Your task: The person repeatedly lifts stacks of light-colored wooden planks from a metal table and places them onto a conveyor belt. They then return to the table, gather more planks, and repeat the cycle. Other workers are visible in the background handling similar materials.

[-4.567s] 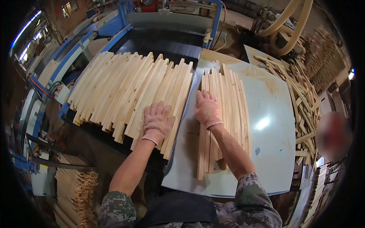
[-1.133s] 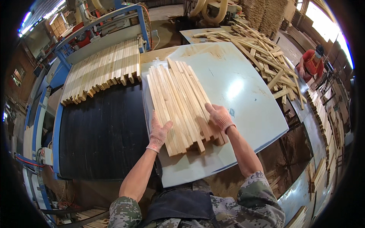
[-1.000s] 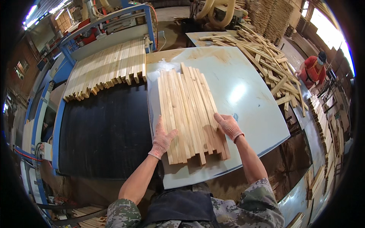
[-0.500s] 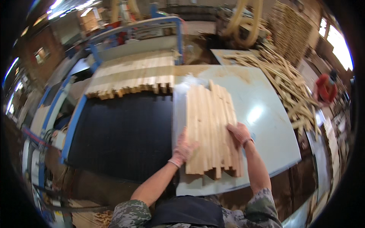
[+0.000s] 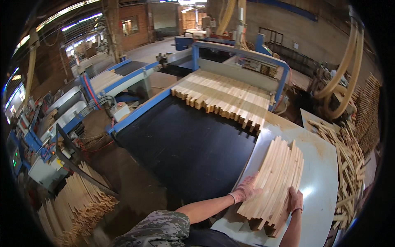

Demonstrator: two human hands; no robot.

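A bundle of pale wooden strips (image 5: 275, 181) lies side by side on the light, shiny tabletop (image 5: 319, 193), its ends uneven. My left hand (image 5: 247, 188), in a pinkish work glove, presses against the bundle's left side, thumb over the top. On the opposite side, my gloved right hand (image 5: 296, 199) is closed against the outer strip. Between them the strips are squeezed together. Left of the tabletop stretches a black conveyor belt (image 5: 185, 140), with a row of similar wooden strips (image 5: 224, 96) at its far end, under a blue frame.
The blue machine frame (image 5: 242, 50) arches over the belt's far end. Loose wood offcuts (image 5: 343, 164) are heaped along the right of the tabletop. More stacked strips (image 5: 78, 206) stand at lower left beside a dark bar. A second blue-sided conveyor (image 5: 123, 80) is farther left.
The view has swung left, so the bundle and both hands now appear lower right. Both hands stay on the bundle's two sides.
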